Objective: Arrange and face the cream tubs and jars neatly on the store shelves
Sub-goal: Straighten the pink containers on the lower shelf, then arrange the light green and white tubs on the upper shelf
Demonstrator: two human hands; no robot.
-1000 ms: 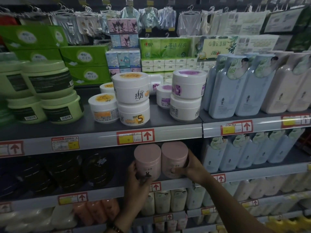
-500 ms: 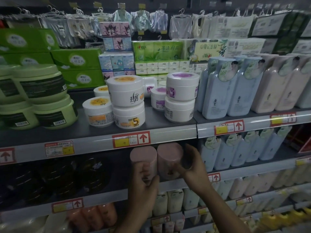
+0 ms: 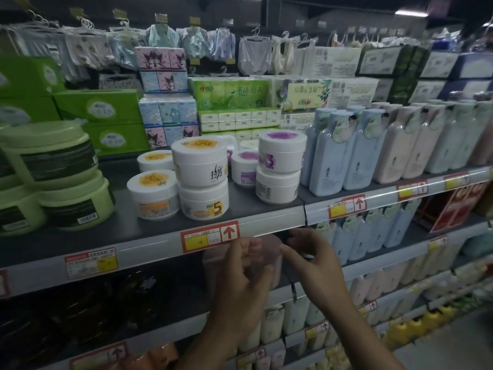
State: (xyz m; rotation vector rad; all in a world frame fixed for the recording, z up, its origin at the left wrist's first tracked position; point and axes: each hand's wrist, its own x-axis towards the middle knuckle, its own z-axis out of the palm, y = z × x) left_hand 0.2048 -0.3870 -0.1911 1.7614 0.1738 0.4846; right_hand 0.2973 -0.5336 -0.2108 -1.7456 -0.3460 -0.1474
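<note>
At the far left of the upper shelf (image 3: 128, 225) I count four green tubs (image 3: 76, 202), two stacks of two, and the picture edge cuts the outer stack. Next are four white tubs with orange lids (image 3: 153, 194): two single ones and one stack of two. Then there are three white tubs with purple lids (image 3: 280, 150): one single at the back and one stack of two.

Under the shelf edge, my left hand (image 3: 244, 273) has curled fingers in front of the pink jars (image 3: 269, 249), which stand on the lower shelf. I can make out two of them, blurred. My right hand (image 3: 312, 263) is half open, with its fingertips at the right jar's side. I cannot tell if either hand really grips. On the right stand two pale blue bottles (image 3: 328, 158) in front.
</note>
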